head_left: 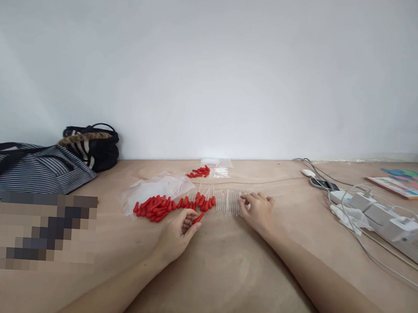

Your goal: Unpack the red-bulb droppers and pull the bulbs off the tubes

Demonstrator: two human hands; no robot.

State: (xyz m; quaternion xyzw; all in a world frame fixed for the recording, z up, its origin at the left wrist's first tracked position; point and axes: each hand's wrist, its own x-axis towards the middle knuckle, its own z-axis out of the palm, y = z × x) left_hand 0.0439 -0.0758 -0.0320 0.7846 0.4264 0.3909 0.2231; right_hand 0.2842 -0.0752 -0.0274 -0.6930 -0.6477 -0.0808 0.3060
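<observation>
My left hand [180, 231] is curled around a red rubber bulb [198, 217], pinching it at the fingertips. A heap of several red bulbs [158, 207] lies just beyond that hand. My right hand [258, 210] rests palm down with its fingers on a row of clear thin tubes [227, 202] laid side by side on the wooden table [216, 270]. Some tubes with red bulbs on them [204, 201] lie between the heap and the clear row. A second small group of red bulbs [199, 172] sits farther back.
Clear plastic bags [157, 186] lie behind the heap, another [217, 164] by the wall. A striped bag [34, 169] and a black bag [92, 147] stand at the left. A power strip with plugs and cables [375, 214], a phone [322, 184] and coloured papers [402, 182] occupy the right.
</observation>
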